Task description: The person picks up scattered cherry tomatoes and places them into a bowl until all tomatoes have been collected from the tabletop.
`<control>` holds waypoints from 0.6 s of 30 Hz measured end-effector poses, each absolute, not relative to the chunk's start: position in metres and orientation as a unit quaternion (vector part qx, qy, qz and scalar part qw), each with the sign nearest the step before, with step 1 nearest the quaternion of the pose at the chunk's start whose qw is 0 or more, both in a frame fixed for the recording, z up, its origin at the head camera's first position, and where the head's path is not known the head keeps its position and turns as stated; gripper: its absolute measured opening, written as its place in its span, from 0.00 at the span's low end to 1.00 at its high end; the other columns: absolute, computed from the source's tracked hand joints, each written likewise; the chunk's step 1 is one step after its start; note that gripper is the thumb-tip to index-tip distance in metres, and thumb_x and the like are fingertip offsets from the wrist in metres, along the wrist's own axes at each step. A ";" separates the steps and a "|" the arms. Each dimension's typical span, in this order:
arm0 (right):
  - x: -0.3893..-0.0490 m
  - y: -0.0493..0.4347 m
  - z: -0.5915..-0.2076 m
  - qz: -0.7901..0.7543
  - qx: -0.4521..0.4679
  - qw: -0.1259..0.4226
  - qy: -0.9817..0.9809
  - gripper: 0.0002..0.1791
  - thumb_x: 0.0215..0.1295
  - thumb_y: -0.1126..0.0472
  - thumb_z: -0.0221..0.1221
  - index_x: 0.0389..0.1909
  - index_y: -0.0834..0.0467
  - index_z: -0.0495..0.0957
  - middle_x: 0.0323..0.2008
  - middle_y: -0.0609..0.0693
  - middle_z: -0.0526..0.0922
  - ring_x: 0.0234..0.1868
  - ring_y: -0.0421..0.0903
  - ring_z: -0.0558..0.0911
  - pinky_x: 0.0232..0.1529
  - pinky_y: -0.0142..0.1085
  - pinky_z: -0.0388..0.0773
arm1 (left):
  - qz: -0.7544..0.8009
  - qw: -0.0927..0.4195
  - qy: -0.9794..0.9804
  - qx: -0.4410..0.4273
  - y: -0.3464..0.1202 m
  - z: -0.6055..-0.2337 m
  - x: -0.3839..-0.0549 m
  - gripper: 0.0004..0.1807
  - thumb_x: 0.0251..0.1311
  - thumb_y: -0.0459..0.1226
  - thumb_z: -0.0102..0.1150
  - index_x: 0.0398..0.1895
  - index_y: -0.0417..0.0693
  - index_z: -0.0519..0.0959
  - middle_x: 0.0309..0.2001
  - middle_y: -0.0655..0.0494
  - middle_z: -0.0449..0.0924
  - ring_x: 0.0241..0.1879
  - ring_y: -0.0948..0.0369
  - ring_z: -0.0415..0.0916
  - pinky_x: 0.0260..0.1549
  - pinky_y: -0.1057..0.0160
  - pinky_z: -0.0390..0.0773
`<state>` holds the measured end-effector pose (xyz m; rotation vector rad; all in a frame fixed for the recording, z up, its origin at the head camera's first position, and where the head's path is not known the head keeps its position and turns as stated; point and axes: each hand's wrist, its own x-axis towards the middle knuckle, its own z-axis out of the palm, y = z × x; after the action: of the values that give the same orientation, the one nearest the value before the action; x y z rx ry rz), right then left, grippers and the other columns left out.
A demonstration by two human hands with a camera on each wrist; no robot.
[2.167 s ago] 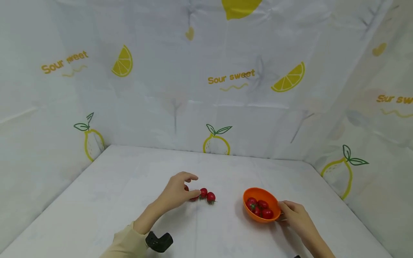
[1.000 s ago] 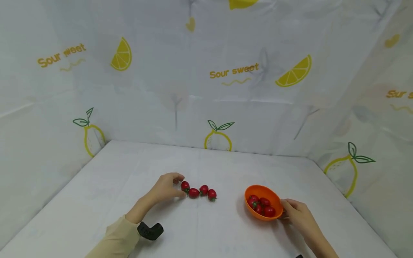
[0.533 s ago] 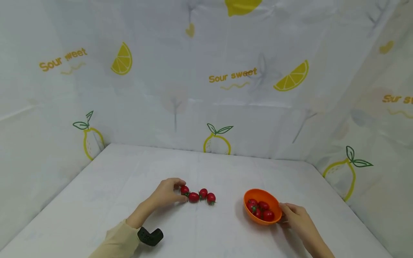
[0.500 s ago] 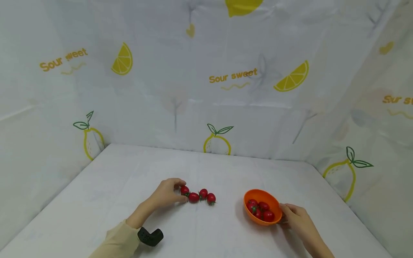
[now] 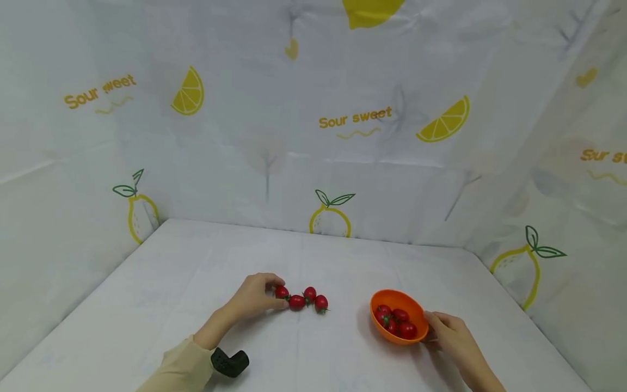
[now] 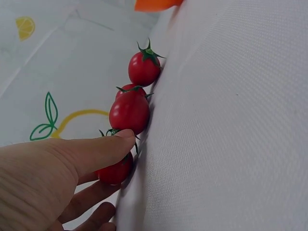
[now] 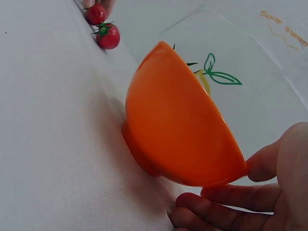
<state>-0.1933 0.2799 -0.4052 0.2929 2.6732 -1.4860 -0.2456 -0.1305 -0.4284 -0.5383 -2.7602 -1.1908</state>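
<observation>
My left hand point(image 5: 251, 296) is low over the table, its thumb and fingers around the leftmost red cherry tomato point(image 5: 281, 292). In the left wrist view the thumb lies across that tomato point(image 6: 116, 171) by its green stem, the fingers behind it. Right beside it sit more cherry tomatoes: one point(image 5: 296, 302) lying sideways, another point(image 5: 309, 294) behind, and the rightmost point(image 5: 321, 303). On the right, my right hand point(image 5: 453, 335) grips the near-right rim of an orange bowl point(image 5: 392, 296), thumb at the edge and fingers below. The bowl point(image 7: 173, 120) holds several tomatoes point(image 5: 406, 329).
A white cloth covers the table point(image 5: 313, 359), and lemon-printed sheeting point(image 5: 274, 130) stands along its back and sides. A black wrist device point(image 5: 230, 363) sits at the left sleeve point(image 5: 181, 365).
My left hand has come back leftward from above the middle tomatoes and closed around the leftmost one. The sideways tomato has shifted slightly right. My right hand keeps hold of the bowl.
</observation>
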 end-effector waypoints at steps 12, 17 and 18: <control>-0.190 0.282 -0.407 -0.491 0.077 0.012 0.868 0.24 0.76 0.58 0.46 0.54 0.79 0.72 0.38 0.59 0.83 0.36 0.48 0.81 0.37 0.40 0.81 | -0.386 0.036 -0.904 -0.180 -0.130 -0.430 -0.247 0.22 0.47 0.39 0.77 0.46 0.41 0.82 0.37 0.62 0.78 0.40 0.59 0.72 0.43 0.55 0.74; -0.190 0.281 -0.407 -0.492 0.078 0.018 0.867 0.25 0.77 0.57 0.46 0.55 0.79 0.71 0.40 0.60 0.82 0.36 0.49 0.81 0.38 0.41 0.81 | -0.387 0.032 -0.904 -0.180 -0.131 -0.428 -0.244 0.21 0.50 0.42 0.75 0.46 0.42 0.82 0.37 0.61 0.78 0.40 0.59 0.72 0.42 0.56 0.74; -0.190 0.281 -0.407 -0.491 0.081 0.020 0.867 0.26 0.77 0.57 0.46 0.55 0.79 0.71 0.40 0.61 0.82 0.36 0.49 0.81 0.38 0.41 0.82 | -0.389 0.033 -0.902 -0.183 -0.130 -0.427 -0.244 0.21 0.51 0.42 0.75 0.46 0.41 0.82 0.37 0.61 0.79 0.40 0.58 0.72 0.43 0.55 0.74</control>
<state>-0.1904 0.2809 -0.4066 0.2518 2.6916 -1.5223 -0.2441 -0.1302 -0.4271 -0.5628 -2.7768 -1.1980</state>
